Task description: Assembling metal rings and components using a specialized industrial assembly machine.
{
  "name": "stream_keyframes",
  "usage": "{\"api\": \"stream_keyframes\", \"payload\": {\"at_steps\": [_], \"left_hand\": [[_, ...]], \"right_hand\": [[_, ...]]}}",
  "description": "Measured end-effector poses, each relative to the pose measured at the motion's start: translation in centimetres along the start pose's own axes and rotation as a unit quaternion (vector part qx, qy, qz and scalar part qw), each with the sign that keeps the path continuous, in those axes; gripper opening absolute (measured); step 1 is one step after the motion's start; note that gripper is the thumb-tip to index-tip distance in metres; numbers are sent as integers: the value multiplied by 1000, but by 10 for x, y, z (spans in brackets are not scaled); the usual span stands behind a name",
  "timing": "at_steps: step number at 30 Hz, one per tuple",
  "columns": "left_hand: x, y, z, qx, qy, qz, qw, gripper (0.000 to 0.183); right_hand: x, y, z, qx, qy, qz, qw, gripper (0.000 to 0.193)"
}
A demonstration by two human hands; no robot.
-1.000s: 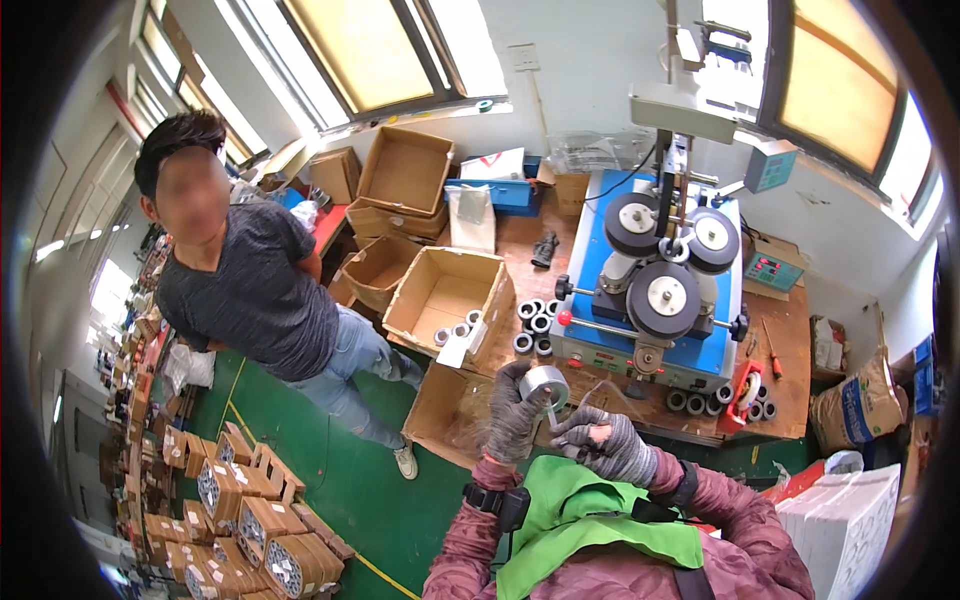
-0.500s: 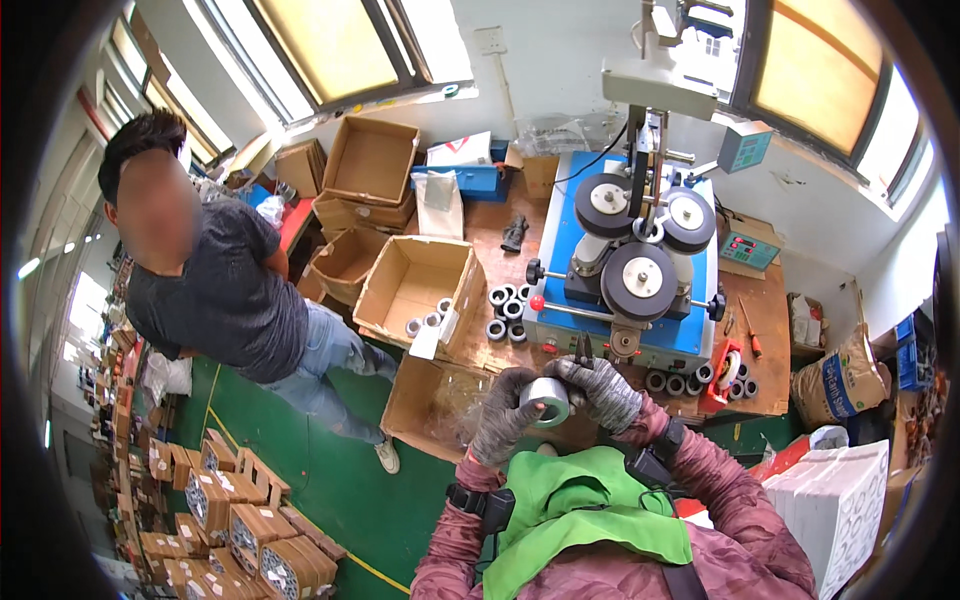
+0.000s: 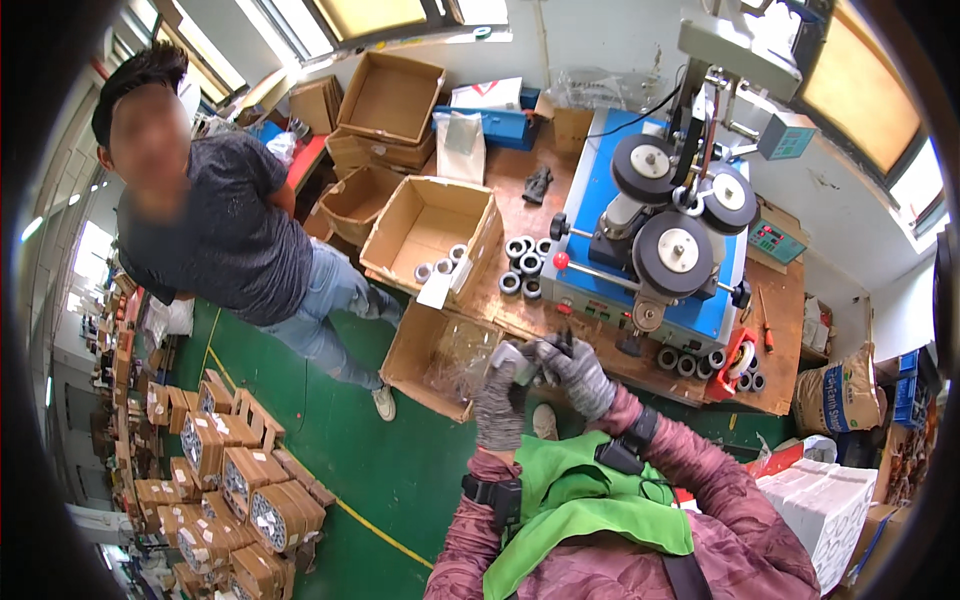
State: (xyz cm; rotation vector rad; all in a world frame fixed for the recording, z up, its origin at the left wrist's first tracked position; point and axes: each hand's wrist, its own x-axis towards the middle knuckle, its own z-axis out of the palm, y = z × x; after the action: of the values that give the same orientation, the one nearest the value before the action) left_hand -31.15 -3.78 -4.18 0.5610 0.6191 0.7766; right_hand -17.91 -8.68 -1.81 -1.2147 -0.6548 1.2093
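My left hand [image 3: 499, 400], in a grey glove, is closed on a silver metal ring [image 3: 525, 369] in front of the workbench. The glove hides most of the ring. My right hand [image 3: 580, 378], also gloved in grey, is closed close beside the ring. A narrow dark thing [image 3: 567, 341] sticks up from its fingers, too small to name. Beyond the hands stands a blue machine [image 3: 600, 215] with dark round wheels [image 3: 672, 256]. Several similar rings [image 3: 522, 262] are grouped on the bench left of the machine.
An open carton [image 3: 385, 235] with a few rings inside stands at the bench's left. A lower carton [image 3: 410, 350] holds clear plastic. More rings [image 3: 685, 366] and a red tape dispenser [image 3: 732, 368] lie along the front right. A co-worker [image 3: 230, 210] stands at left.
The ring has been tilted and turned, so its open face no longer shows toward me. My left hand has turned more upright. The whole view has shifted slightly.
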Motion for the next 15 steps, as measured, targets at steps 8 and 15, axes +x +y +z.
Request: {"api": "stream_keyframes", "payload": {"at_steps": [8, 15], "left_hand": [[-49, 67, -173, 187, 258, 186, 930, 35], [-105, 76, -238, -9, 397, 202, 895, 32]], "right_hand": [[96, 13, -45, -383, -301, 36, 873, 26], [152, 42, 79, -230, -313, 68, 919, 30]]}}
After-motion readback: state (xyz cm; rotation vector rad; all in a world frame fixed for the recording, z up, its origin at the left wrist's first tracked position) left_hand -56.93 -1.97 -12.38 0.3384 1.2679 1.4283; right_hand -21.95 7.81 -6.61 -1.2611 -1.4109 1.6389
